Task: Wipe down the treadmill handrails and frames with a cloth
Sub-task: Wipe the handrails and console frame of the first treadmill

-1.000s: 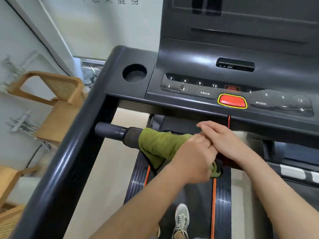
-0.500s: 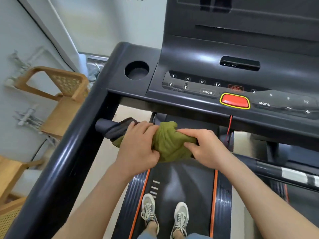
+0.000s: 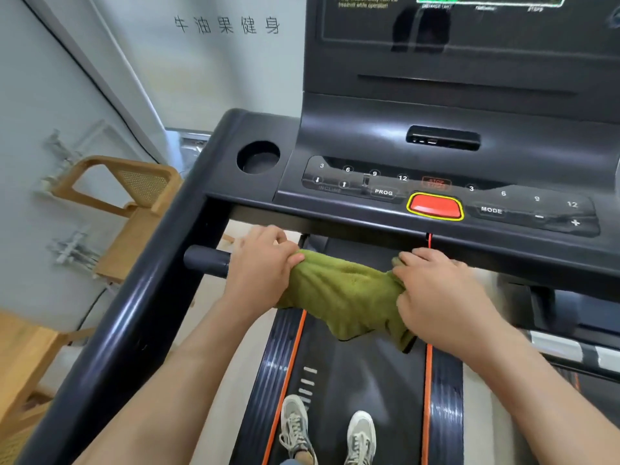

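A green cloth (image 3: pixel 339 290) is draped over the treadmill's black front handlebar (image 3: pixel 206 261), below the console. My left hand (image 3: pixel 260 266) grips the cloth's left end around the bar. At the cloth's right end, my right hand (image 3: pixel 436 293) bunches the fabric and holds it on the bar. Only the bar's left stub shows bare; the cloth and my hands hide the rest. The left side handrail (image 3: pixel 141 307) runs diagonally from the console toward the lower left.
The console (image 3: pixel 436 156) with a red stop button (image 3: pixel 435 207) and a round cup holder (image 3: pixel 257 157) sits just above my hands. A red safety cord (image 3: pixel 428 240) hangs by my right hand. Wooden chairs (image 3: pixel 134 203) stand at left. My shoes (image 3: pixel 327 431) are on the belt.
My left hand slid left along the bar from beside my right hand. The cloth is now stretched wider between my two hands, which have moved apart.
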Tool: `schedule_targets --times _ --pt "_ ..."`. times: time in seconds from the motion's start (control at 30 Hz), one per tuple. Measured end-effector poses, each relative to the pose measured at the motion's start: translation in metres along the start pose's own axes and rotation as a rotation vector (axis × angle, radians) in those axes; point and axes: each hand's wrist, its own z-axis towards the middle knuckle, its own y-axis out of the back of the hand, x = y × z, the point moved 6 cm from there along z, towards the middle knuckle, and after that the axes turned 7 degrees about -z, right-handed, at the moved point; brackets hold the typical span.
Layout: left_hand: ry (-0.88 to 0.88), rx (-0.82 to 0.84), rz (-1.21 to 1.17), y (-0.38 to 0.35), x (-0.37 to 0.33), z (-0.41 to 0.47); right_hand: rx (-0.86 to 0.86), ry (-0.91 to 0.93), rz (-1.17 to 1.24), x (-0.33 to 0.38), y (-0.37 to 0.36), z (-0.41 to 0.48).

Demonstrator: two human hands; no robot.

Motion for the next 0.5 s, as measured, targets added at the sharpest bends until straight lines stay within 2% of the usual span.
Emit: schedule_targets --times 0.03,0.1,0.17,0.23,0.3,0.37,0.43,0.5 --pt "0.061 -0.077 -0.004 0.007 0.011 -0.001 -0.077 0.036 -0.044 0.015 0.008 0.001" --pt "0.128 -0.041 -0.093 0.011 0.023 -0.001 -0.182 0.106 0.019 0.05 0.016 0.01" --pt "0.076 0.113 -0.16 0.009 0.02 -0.005 -0.05 0.176 0.135 0.092 0.003 0.032" --pt "0.055 0.135 -0.256 0.022 0.026 -0.012 0.004 0.21 0.112 0.131 -0.007 0.055" --pt "0.141 -0.011 -0.334 0.047 0.053 -0.015 -0.076 0.213 0.045 0.161 -0.007 0.077" --pt "0.201 -0.18 -0.174 0.065 0.091 -0.015 -0.15 0.226 0.033 0.193 -0.004 0.096" --pt "0.287 -0.233 -0.037 0.067 0.123 -0.014 -0.201 0.227 0.06 0.223 -0.002 0.112" --pt "0.315 -0.264 -0.01 0.062 0.139 -0.01 -0.233 0.224 0.069 0.24 0.002 0.121"
